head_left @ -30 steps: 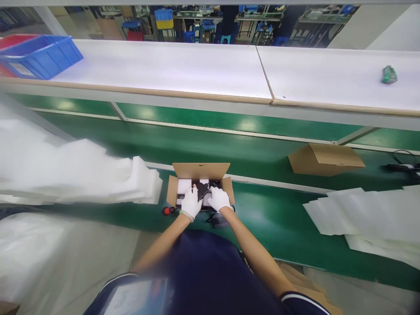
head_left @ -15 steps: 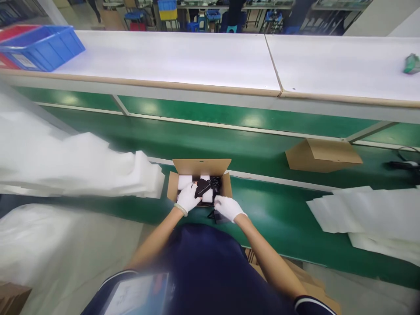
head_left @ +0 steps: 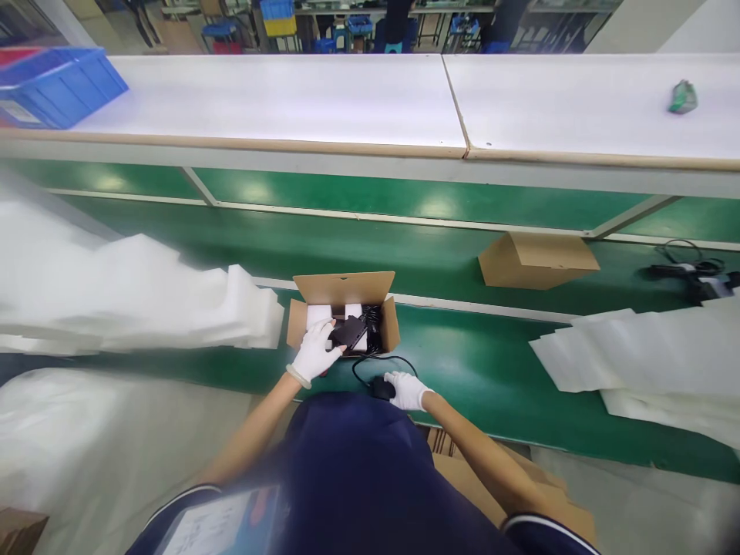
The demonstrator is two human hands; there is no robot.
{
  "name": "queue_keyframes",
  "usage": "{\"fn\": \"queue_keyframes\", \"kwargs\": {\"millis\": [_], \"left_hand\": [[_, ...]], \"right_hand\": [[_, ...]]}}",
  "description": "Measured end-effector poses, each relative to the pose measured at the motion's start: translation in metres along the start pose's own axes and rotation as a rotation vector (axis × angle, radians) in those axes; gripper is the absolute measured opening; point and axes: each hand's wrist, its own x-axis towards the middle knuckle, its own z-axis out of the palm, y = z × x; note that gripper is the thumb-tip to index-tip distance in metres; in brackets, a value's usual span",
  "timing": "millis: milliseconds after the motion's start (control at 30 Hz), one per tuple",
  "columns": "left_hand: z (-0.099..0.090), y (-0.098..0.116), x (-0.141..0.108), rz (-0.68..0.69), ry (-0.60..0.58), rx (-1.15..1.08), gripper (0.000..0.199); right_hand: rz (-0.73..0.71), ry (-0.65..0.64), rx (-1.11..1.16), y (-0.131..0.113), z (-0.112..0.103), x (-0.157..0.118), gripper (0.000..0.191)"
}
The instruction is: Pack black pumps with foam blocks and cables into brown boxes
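In the centre of the frame, an open cardboard box point(head_left: 344, 288) is placed on the green bench point(head_left: 462, 347), with its back flap raised and its side flaps spread. Inside it, white foam blocks point(head_left: 353, 311) and a bundle of black cord point(head_left: 373, 327) are seen, the bundle at the right side. Over the foam, a black device point(head_left: 350, 332) is tilted, and its left end is held between the thumb and the fingers of the left hand point(head_left: 315, 351), which is covered by a white glove. Below the box and a little to the right, a black adapter point(head_left: 381, 388) is gripped at its right side by the fingers of the right hand point(head_left: 408, 391), also gloved; the fingers are kept close together. Between box and adapter, a thin cable point(head_left: 393, 357) is curved in an arc.

At the left of the frame, white foam sheets point(head_left: 144, 293) are piled; at the right, more thin sheets point(head_left: 641, 362) are spread. A closed carton point(head_left: 537, 260) is set at the right of centre, farther back. In the upper left, a blue bin point(head_left: 63, 89) is placed on the white shelf point(head_left: 277, 100).
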Motion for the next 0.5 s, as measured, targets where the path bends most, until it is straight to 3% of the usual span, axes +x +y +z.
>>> {"fn": "queue_keyframes", "kwargs": {"millis": [67, 167, 267, 400, 500], "left_hand": [[-0.012, 0.003, -0.001, 0.027, 0.007, -0.05, 0.056], [-0.024, 0.012, -0.001, 0.152, -0.057, -0.199, 0.057], [-0.023, 0.029, -0.001, 0.288, -0.122, -0.42, 0.061], [-0.01, 0.053, 0.01, 0.282, -0.047, -0.638, 0.062], [-0.001, 0.06, 0.03, 0.237, -0.016, -0.691, 0.059]], "right_hand": [[-0.117, -0.015, 0.29, 0.001, -0.017, -0.029, 0.048], [-0.26, -0.05, 0.828, -0.008, -0.056, -0.069, 0.059], [-0.27, -0.072, 1.254, -0.032, -0.093, -0.089, 0.077], [-0.149, 0.057, 1.466, -0.068, -0.113, -0.08, 0.084], [-0.175, 0.098, 1.491, -0.082, -0.117, -0.068, 0.077]]}}
